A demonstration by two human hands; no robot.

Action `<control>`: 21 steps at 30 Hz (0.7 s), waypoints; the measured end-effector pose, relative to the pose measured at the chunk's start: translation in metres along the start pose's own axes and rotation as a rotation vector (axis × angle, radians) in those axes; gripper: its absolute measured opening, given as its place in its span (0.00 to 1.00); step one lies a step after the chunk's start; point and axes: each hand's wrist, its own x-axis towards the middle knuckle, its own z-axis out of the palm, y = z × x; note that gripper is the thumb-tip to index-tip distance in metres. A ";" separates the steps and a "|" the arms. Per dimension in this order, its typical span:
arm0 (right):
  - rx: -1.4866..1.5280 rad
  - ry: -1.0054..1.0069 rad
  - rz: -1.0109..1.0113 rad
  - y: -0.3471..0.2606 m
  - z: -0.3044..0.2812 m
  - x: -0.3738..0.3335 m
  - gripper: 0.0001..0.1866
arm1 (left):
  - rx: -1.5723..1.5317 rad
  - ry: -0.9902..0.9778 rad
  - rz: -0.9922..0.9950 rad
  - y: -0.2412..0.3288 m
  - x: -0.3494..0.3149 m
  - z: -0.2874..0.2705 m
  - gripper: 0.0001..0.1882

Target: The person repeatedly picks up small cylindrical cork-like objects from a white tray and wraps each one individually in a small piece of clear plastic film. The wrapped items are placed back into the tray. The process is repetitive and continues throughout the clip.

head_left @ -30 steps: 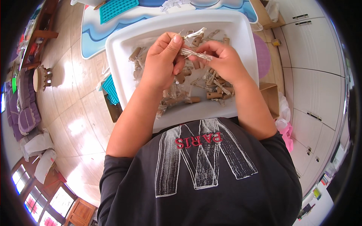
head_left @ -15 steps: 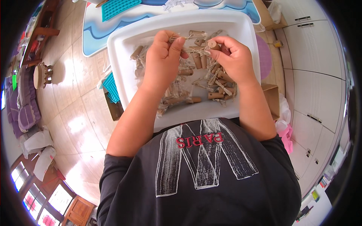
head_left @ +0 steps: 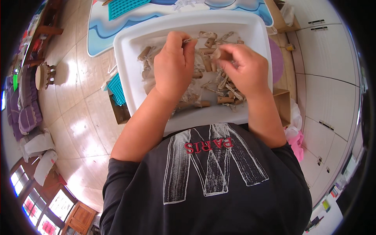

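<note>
A large white plastic tray (head_left: 129, 58) sits in front of me, holding several short brown cardboard tubes (head_left: 225, 100) mixed with crumpled clear film. My left hand (head_left: 174, 66) hovers over the tray's middle, its fingertips pinching a scrap of clear film (head_left: 188, 40). My right hand (head_left: 244, 68) is beside it to the right, fingers curled around a small brown tube (head_left: 217, 53). The two hands are a little apart. Much of the pile lies hidden under both hands.
A blue and white mat (head_left: 117, 19) lies on the tiled floor beyond the tray, with a teal grid piece (head_left: 125, 6) on it. Another teal grid piece (head_left: 116, 89) lies left of the tray. White cabinets (head_left: 329, 78) line the right side. A cardboard box (head_left: 282, 105) stands at right.
My hands were close together on a strip of clear film. They have since drawn apart and shifted toward the tray's far side, the right one now on a tube.
</note>
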 end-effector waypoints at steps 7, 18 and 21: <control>-0.109 0.024 -0.095 -0.005 0.001 -0.001 0.13 | -0.004 0.120 0.063 -0.003 0.002 0.003 0.08; 0.064 -0.247 -0.058 -0.013 0.007 -0.005 0.16 | -0.409 0.129 -0.227 0.000 0.001 0.010 0.08; 0.402 -0.264 0.390 -0.006 0.011 -0.005 0.17 | -0.707 0.081 -0.341 0.006 0.000 0.014 0.07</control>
